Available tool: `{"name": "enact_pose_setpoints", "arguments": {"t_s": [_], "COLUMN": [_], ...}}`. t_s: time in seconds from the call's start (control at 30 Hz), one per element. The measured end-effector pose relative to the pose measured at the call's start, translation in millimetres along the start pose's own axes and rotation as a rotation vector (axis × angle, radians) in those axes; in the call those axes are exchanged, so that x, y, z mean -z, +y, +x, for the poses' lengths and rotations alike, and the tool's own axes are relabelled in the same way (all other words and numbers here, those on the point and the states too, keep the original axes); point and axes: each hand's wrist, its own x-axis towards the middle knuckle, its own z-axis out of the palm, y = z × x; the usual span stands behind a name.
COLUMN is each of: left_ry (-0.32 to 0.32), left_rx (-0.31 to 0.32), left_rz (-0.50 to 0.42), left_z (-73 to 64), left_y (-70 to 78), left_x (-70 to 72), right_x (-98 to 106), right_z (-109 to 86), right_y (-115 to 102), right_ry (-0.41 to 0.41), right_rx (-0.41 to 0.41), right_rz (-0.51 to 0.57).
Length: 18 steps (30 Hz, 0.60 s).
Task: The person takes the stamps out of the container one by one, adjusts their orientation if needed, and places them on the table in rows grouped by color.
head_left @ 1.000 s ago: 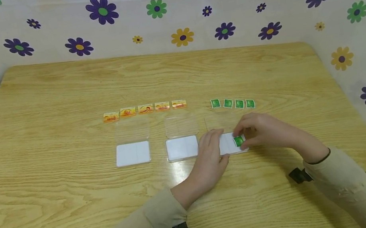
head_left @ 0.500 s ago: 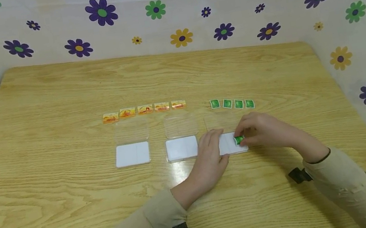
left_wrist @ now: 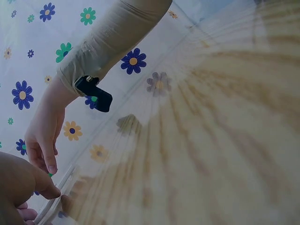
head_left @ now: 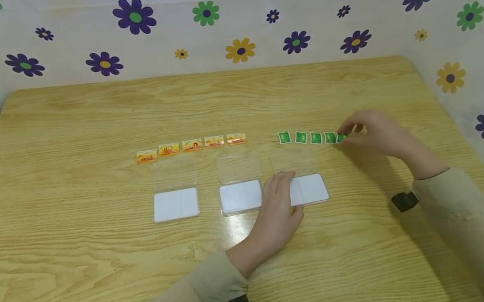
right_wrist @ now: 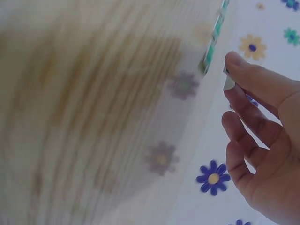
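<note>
My right hand [head_left: 375, 133] pinches a small green square stamp [head_left: 341, 138] between thumb and fingertips, at the right end of a row of green stamps [head_left: 315, 138]. In the right wrist view, thumb and finger hold its pale edge [right_wrist: 229, 83] just above the table. My left hand [head_left: 276, 214] grips the left part of the right-hand flat white case [head_left: 310, 189], its thumb on the near edge and fingers over the top. That case's clear lid [head_left: 292, 162] lies open behind it. The left wrist view shows the left thumb [left_wrist: 44, 185] against the case's rim.
Two more white cases, one in the middle [head_left: 240, 196] and one at left [head_left: 176, 205], lie with clear lids open behind them. Several orange picture stamps [head_left: 192, 145] form a row farther back. A flower-print cloth [head_left: 181, 17] borders the wooden table [head_left: 101, 286].
My right hand has lifted the green stamp off the right-hand case and carried it back and right to the end of the green row. The left hand has stayed in place.
</note>
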Motion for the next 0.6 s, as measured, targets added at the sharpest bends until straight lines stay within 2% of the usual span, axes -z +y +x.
{"name": "enact_pose_setpoints", "arguments": {"t_s": [0.27,0.6], "left_ry": [-0.005,-0.011], "left_rx": [0.006,0.01], "left_rz": [0.006,0.011], "left_z": [0.6,0.5], "left_y": [1.4,0.7], "left_x": [0.6,0.9], "right_x": [1.5,0.6], "right_z": [6.5,7.0], "right_y": [18.1,20.3], "right_ry": [-0.023,-0.03], "right_rx": [-0.075,-0.094], "right_rz": [-0.031,-0.042]}}
